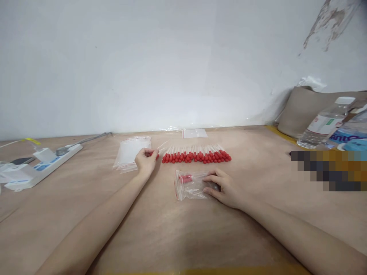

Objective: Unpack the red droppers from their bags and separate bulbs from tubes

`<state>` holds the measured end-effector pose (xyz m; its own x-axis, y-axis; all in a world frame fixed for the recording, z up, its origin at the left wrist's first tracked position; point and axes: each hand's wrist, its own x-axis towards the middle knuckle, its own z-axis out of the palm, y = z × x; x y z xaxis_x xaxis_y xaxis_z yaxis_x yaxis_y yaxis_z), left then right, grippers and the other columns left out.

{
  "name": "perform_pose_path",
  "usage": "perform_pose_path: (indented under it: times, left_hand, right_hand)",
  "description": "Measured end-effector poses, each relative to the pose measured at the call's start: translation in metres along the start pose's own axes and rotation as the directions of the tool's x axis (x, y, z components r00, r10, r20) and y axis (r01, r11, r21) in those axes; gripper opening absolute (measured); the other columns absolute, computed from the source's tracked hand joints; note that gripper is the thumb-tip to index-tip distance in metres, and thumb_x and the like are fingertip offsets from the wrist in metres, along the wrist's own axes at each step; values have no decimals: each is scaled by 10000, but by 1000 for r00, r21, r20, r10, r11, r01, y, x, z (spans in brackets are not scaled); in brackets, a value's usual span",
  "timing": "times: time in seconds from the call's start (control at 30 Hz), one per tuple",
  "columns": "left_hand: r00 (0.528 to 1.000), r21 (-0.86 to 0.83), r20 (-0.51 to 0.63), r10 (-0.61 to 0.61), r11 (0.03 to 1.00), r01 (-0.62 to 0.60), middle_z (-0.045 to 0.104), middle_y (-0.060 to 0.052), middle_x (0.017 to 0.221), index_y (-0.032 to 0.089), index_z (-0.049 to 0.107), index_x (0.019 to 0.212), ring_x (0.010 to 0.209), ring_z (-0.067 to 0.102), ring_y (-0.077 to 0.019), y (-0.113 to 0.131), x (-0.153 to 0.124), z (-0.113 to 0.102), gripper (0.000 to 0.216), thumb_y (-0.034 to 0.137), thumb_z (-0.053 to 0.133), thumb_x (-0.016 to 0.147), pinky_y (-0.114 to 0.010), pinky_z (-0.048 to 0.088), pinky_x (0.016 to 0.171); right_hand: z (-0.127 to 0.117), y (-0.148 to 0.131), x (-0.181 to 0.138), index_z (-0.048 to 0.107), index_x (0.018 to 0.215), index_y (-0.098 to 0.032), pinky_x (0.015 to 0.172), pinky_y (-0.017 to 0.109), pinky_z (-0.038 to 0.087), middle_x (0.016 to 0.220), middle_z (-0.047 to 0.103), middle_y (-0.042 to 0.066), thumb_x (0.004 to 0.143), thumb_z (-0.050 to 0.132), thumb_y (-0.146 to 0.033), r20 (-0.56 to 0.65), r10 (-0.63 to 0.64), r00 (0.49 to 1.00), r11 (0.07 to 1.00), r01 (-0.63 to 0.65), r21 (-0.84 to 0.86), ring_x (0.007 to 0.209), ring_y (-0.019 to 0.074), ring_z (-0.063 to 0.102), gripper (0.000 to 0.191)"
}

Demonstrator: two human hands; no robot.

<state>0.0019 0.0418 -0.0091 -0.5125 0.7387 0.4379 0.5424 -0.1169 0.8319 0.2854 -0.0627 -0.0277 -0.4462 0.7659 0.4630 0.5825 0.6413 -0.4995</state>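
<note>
A row of several small clear droppers with red bulbs (pixel 196 156) lies across the middle of the brown table (pixel 177 229). My left hand (pixel 146 162) is at the row's left end, fingers pinched on one red-bulbed dropper. My right hand (pixel 226 186) rests on a small clear zip bag (pixel 190 185) with a red seal strip, holding its right end against the table; a red-bulbed dropper shows inside. A stack of empty clear bags (pixel 131 152) lies just left of my left hand.
A white power strip with plugs (pixel 37 168) lies at the far left. A small clear bag (pixel 194 133) sits by the wall. Water bottles (pixel 325 124) and a beige bag (pixel 308 109) stand at the right, near a blurred patch.
</note>
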Motion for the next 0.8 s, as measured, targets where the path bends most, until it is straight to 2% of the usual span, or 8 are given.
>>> perform_pose_path:
  times: [0.13,0.23,0.4,0.5,0.6,0.67,0.8]
  left_hand:
    - [999,72,27,40,997,-41,602,-7,610,157,575,618,558,542,-134,-1,0,2,277,425,638,588,-244,423,563]
    - [992,111,94,80,990,-90,604,-9,584,163,582,589,540,543,-140,-3,-3,5,296,450,650,572,-243,415,548]
    - [961,114,225,162,975,-191,671,-17,705,183,652,725,628,608,-148,1,-10,1,267,422,534,710,-227,440,599]
    - [954,155,229,195,960,-233,678,-25,756,193,661,825,660,612,-163,6,-10,-7,272,400,507,737,-249,444,642]
    - [951,221,214,224,937,-271,656,-53,716,178,667,754,684,595,-203,7,-5,-12,263,383,502,737,-302,433,694]
    - [943,246,220,250,921,-302,642,-69,750,172,665,729,734,584,-222,4,0,-12,253,364,501,734,-320,426,726]
    - [915,224,274,296,906,-360,624,-64,821,175,650,824,755,577,-201,-2,4,-6,241,342,491,753,-302,440,721]
  right_hand:
    - [-1,-2,1,597,988,-203,733,337,472,955,537,82,753,584,-292,7,-2,1000,1000,2,-6,844,174,541,252]
    - [-1,-2,1,595,995,-203,739,333,470,977,532,84,757,578,-288,16,3,1000,1000,-3,0,853,172,538,253]
    - [-1,-1,0,596,995,-192,756,335,464,981,527,85,756,580,-288,23,11,1000,1000,-11,6,864,171,531,258]
    - [-1,-1,0,595,998,-196,766,340,463,977,527,84,755,582,-289,22,8,1000,1000,-8,13,870,173,533,261]
    - [-1,-1,0,595,1001,-194,778,340,461,982,526,85,752,586,-289,19,9,1000,1000,-9,15,881,174,532,266]
    - [0,-1,0,598,1001,-187,786,338,460,992,526,89,753,587,-289,23,15,1000,1000,-15,13,891,175,530,268]
    - [-2,-1,0,602,1003,-186,788,340,462,1005,536,94,770,570,-294,39,8,999,1000,-9,5,887,173,534,259]
